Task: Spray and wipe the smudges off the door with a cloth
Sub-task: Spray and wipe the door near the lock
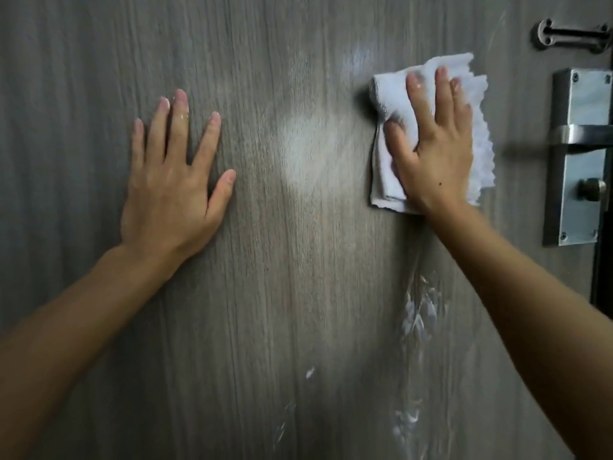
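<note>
Forearms enter from bottom corners. Cloth (477,134): white, folded, frayed rt edge, long axis approx. vertical, flat on door (298,260) upper rt, just left of lock plate (577,161) w/ lever. Right hand (434,144) grip: fingers spread, palm pressing cloth to door. Left hand (172,180): spread flat on bare wood-grain. White smudges (418,313) streak below cloth; bolt (570,34) at top rt.

Cloth (477,104) on door (298,227), left of handle (580,131)

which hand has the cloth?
The right hand, pressing the white cloth flat against the door. The left hand is bare.
</note>
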